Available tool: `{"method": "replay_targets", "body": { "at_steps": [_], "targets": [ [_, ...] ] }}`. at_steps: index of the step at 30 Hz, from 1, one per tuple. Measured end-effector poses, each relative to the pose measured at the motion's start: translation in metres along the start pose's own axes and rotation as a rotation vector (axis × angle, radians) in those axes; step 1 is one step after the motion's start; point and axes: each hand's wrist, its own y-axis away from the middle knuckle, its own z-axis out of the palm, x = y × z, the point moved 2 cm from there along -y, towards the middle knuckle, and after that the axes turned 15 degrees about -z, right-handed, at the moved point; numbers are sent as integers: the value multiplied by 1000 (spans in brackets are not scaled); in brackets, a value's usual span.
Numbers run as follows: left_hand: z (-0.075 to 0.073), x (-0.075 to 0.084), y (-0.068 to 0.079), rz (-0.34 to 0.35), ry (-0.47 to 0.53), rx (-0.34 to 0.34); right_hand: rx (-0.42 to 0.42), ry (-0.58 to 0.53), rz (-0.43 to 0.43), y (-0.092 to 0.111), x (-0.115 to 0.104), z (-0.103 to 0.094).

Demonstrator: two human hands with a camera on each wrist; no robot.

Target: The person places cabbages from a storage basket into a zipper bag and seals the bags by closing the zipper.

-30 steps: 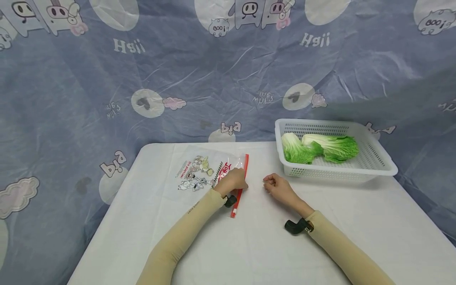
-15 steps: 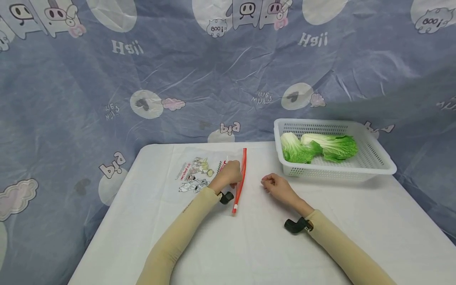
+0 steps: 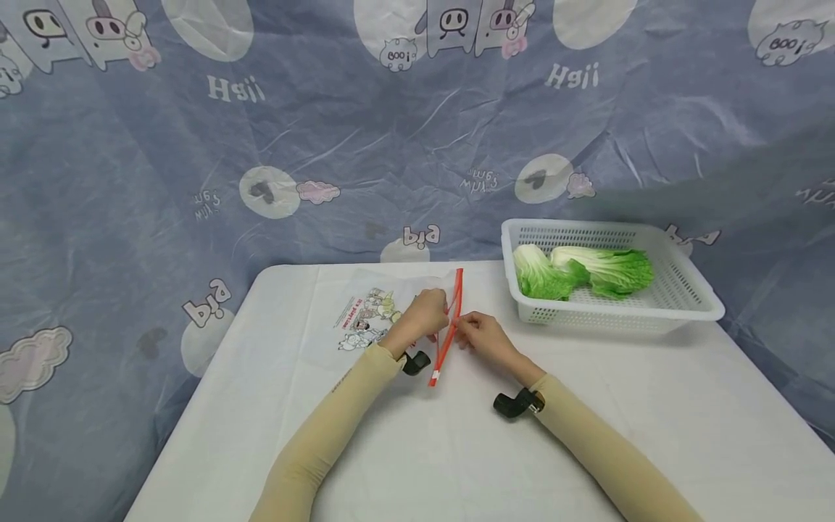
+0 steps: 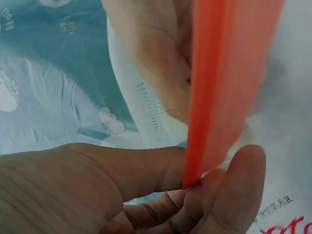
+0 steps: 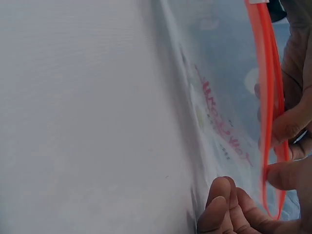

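A clear zip bag (image 3: 365, 325) with cartoon figures and red lettering lies on the white table, its mouth edged by a red zip strip (image 3: 459, 286). The two sides of that strip stand parted at the middle, as the right wrist view shows. My left hand (image 3: 422, 317) pinches the far-left side of the strip between thumb and fingers. From the right, my right hand (image 3: 491, 341) pinches the other side, thumb (image 5: 285, 175) on the red strip and fingertips (image 5: 219, 192) against the clear film. A small white slider (image 3: 435, 375) sits at the strip's near end.
At the back right stands a white perforated basket (image 3: 622, 311) holding two pieces of Chinese cabbage (image 3: 603, 272), green leaves turned right and forward. A blue-grey printed cloth (image 3: 365, 130) hangs behind the white-covered table (image 3: 496, 471).
My left hand has raised the strip off the table and spread it. My right hand has moved left from beside the bag and taken hold of the strip's right side.
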Motion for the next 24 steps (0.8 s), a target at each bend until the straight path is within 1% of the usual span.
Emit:
{"method": "replay_targets", "body": {
  "at_steps": [3, 5, 7, 9, 12, 14, 16, 18, 20, 22, 24],
  "targets": [
    [-6, -1, 3, -7, 22, 24, -3, -40, 33, -9, 0, 3],
    [-12, -1, 5, 2, 49, 54, -1, -62, 63, -15, -1, 7],
    [-19, 0, 9, 15, 71, 100, 14, -68, 81, -21, -2, 10],
    [-28, 0, 13, 36, 100, 177, 37, -57, 82, -28, -3, 13],
    [-46, -2, 20, 53, 140, 323, 61, -40, 79, -36, -3, 17],
    [-59, -5, 25, 63, 178, 422, 60, -43, 87, -41, -2, 19],
    [-73, -10, 30, 62, 214, 485, 46, -60, 108, -44, 0, 21],
    [-85, -14, 35, 52, 258, 494, 32, -84, 132, -48, 2, 23],
    [-94, -19, 39, 42, 296, 472, 24, -95, 157, -50, 4, 24],
    [-100, -23, 42, 28, 329, 442, 18, -94, 176, -52, 8, 26],
    [-103, -26, 44, 28, 353, 446, 11, -77, 188, -54, 11, 27]
  ]
}}
